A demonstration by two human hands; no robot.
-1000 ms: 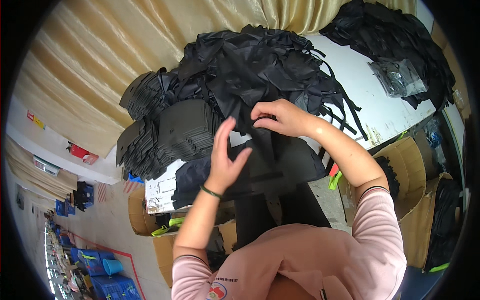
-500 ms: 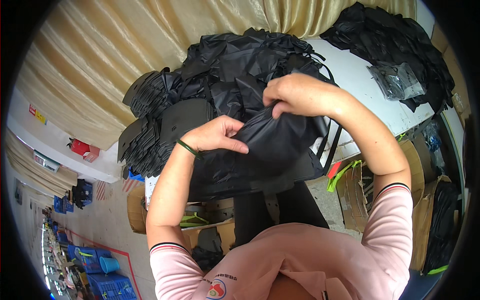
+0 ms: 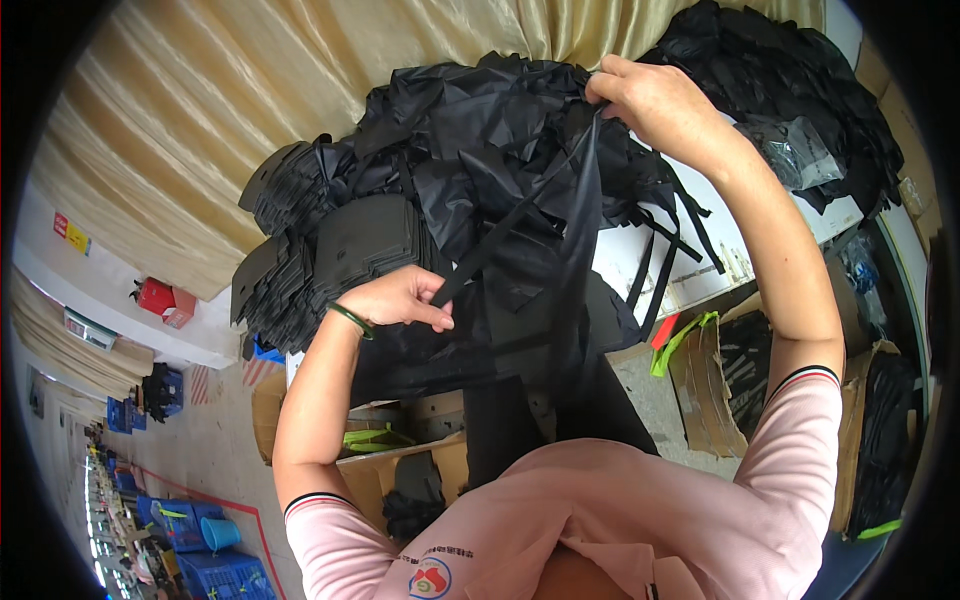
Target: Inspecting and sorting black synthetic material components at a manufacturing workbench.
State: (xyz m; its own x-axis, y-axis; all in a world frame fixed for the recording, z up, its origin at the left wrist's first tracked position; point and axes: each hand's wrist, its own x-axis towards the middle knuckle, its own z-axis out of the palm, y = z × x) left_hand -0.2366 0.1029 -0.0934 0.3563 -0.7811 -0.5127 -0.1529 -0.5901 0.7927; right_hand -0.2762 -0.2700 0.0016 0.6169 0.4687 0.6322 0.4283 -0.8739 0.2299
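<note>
My left hand [image 3: 392,298] is closed, thumb and fingers pinching the lower end of a flat black strap [image 3: 508,222]. That strap slants up toward my raised right hand [image 3: 655,108], whose fingers are closed on the top of a thin black fabric piece [image 3: 582,245]. The fabric hangs in a narrow fold from there to the table's near edge. Where the strap joins it is hidden by my right fingers. Behind it lies a crumpled heap of black fabric [image 3: 470,100]. Next to my left hand are stacked flat dark panels [image 3: 365,235].
A second black fabric heap [image 3: 780,75] lies at the far right, with a clear plastic bag [image 3: 795,152] before it. Loose straps [image 3: 668,255] trail over the white tabletop [image 3: 715,235]. Cardboard boxes [image 3: 708,385] stand below; a gold curtain [image 3: 230,120] hangs behind.
My right hand has moved up and away, lifting the fabric into a hanging fold. My left hand has shifted slightly left and down, and a strap now stretches between the hands.
</note>
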